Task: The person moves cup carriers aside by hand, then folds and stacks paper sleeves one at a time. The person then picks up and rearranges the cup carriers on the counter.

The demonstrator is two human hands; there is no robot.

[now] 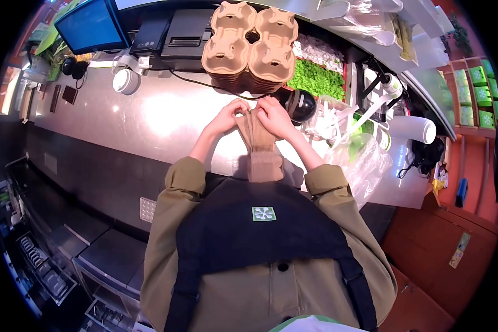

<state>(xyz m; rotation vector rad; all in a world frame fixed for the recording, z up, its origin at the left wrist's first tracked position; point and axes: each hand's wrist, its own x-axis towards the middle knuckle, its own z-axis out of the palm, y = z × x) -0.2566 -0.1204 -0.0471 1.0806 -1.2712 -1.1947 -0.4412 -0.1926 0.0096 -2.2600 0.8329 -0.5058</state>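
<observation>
A stack of flat brown paper pieces (263, 144) stands near the counter's front edge, close against my apron. Its upper end is fanned out into separate layers, while the lower part is packed tight. My left hand (227, 117) pinches the top left corner of the stack with closed fingers. On the other side, my right hand (275, 117) has its fingers closed around the top right edge. Just beyond both hands rises a tall pile of moulded brown cup carriers (250, 47).
A black round-topped object (302, 105) stands right of my right hand, beside a clear bin of white items (326, 117). Plastic bags (365, 160) lie farther right. A black printer (187, 41), a screen (91, 26) and a stack of white lids (126, 81) are at left.
</observation>
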